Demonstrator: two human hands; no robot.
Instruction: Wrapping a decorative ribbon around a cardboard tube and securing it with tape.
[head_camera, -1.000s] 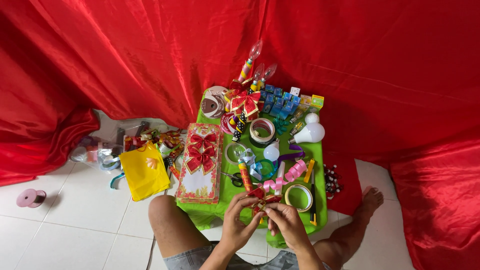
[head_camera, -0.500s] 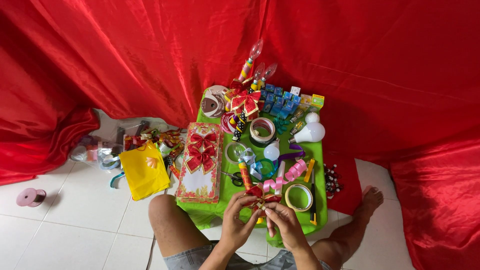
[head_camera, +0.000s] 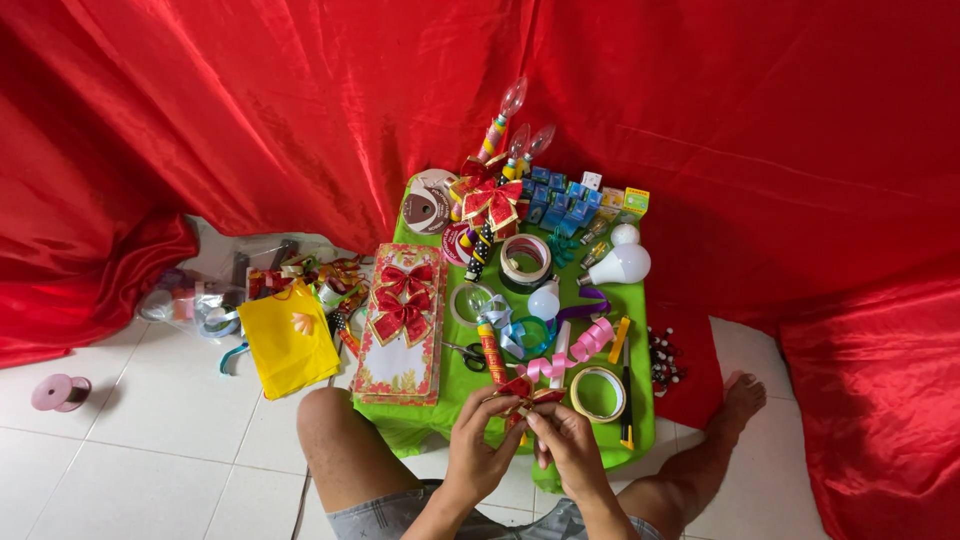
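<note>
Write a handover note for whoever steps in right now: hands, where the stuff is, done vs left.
Left hand: pinching one side of a small red-and-gold ribbon bow above the near edge of the green table.
Right hand: fingers on the bow's other side, both hands closed on it.
Nearby: tape roll just right of the bow, pink curled ribbon behind it, scissors to the left.
Done: two finished red bows sit on the long decorated box at the table's left.
Left: the bow is in hand, not attached to anything visible.

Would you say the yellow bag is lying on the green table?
No, the yellow bag lies on the white tiled floor, left of the green table.
</note>
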